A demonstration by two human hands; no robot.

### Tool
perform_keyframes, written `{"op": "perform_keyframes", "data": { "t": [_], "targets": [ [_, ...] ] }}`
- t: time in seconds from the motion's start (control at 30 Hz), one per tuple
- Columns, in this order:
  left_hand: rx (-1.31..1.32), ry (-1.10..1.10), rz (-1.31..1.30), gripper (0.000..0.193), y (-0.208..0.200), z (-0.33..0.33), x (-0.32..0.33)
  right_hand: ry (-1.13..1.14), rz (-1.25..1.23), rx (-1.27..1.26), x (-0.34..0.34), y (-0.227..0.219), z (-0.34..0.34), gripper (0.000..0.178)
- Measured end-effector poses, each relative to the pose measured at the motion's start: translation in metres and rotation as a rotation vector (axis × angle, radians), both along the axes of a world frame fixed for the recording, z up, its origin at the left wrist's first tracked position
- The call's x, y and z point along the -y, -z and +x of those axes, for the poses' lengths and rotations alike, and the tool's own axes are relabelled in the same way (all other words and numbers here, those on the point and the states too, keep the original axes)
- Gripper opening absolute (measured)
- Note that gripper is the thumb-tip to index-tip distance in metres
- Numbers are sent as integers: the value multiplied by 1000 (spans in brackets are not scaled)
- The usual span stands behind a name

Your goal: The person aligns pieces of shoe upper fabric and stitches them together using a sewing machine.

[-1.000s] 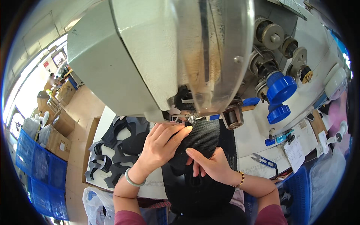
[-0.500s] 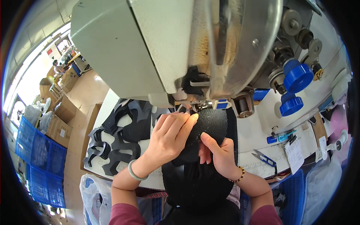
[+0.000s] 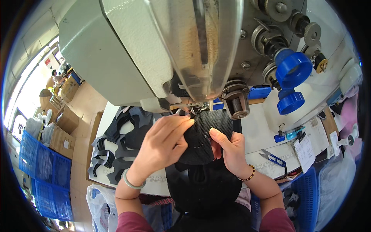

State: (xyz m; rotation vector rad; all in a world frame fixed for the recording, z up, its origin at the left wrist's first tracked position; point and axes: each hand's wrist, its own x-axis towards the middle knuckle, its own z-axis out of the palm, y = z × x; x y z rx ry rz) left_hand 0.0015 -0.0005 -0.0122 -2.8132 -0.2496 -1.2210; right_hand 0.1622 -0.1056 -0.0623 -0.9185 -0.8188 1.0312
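Under the head of a sewing machine point(image 3: 112, 54) lies a black mesh fabric piece point(image 3: 201, 141) with a rounded edge. My left hand point(image 3: 163, 142) is closed, thumb and forefinger pinching the left edge of the piece close to the needle area. The exact spot between those fingertips is hard to make out. My right hand point(image 3: 231, 150) grips the near right part of the piece, thumb on top and fingers underneath. Below the mesh is a dark, smooth black surface point(image 3: 201, 181). The needle itself is mostly hidden by the machine head and my fingers.
Several dark cut pieces point(image 3: 129, 133) lie left on the white table. Thread snips point(image 3: 272, 157) and a paper sheet point(image 3: 304, 154) are at right. Blue knobs point(image 3: 292, 69) jut from the machine. Blue crates point(image 3: 46, 164), a cardboard box point(image 3: 62, 137) and a plastic bag point(image 3: 101, 205) stand around.
The view has shifted, so the machine head sits further left. The mesh piece has turned slightly between my hands. My left hand's pinch has moved a little left; my right hand still grips the piece.
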Motion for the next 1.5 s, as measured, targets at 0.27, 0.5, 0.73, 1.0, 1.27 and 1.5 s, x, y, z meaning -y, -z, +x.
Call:
{"op": "perform_keyframes", "data": {
  "t": [0.27,0.5,0.73,1.0,1.27,1.5],
  "targets": [
    [100,-3,49,27,11,0,-4,-47,-8,-93,-6,-6,15,21],
    [161,6,217,30,20,7,-9,-248,-93,71,7,-10,22,27],
    [72,2,252,33,15,7,-3,-281,-71,47,0,-1,-23,26],
    [42,-68,270,35,14,3,4,-294,-59,26,0,-1,-23,21],
    [-30,-124,313,31,9,12,9,-232,8,-25,-2,5,-15,17],
    [-10,-37,258,28,5,12,1,-190,18,27,-1,-2,-11,18]
  ]
}}
